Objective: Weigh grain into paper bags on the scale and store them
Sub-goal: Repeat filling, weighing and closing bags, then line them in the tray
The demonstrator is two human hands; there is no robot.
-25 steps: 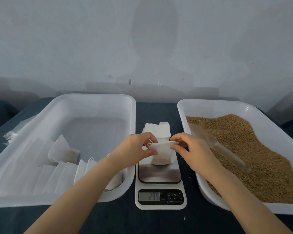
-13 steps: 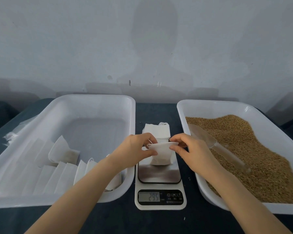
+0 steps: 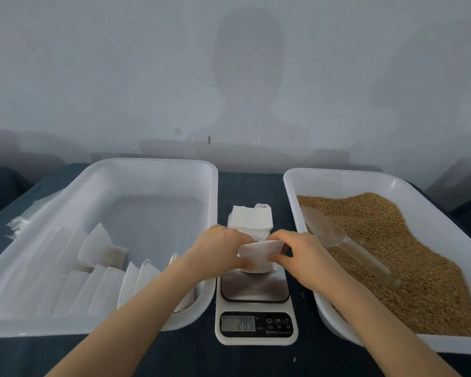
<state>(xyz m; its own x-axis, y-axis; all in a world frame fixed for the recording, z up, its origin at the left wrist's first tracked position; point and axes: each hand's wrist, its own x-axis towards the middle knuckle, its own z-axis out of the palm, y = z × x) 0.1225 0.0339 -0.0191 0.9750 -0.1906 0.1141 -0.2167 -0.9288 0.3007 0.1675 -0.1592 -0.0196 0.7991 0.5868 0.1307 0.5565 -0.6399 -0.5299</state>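
Dark counter (image 3: 245,186) is carrying the scale (image 3: 254,291). The left hand (image 3: 218,251) and right hand (image 3: 302,257) are pinching the bag (image 3: 259,253) at the platform's 12 o'clock edge. The step is likely closing: fold the mouth evenly, supporting the base, before moving to the 9 o'clock tray (image 3: 152,163).

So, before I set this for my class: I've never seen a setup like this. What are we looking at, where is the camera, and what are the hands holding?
There is no machine here, only a person's two bare hands. The single picture comes from a camera worn on the head, looking down over a dark table. The left hand and right hand both pinch the top of a small white paper bag, which seems to stand on a kitchen scale whose display shows 295. Behind it lies a stack of empty bags. The left tray holds white bags laid in a row. The right tray holds brown grain, with a clear scoop lying on it.
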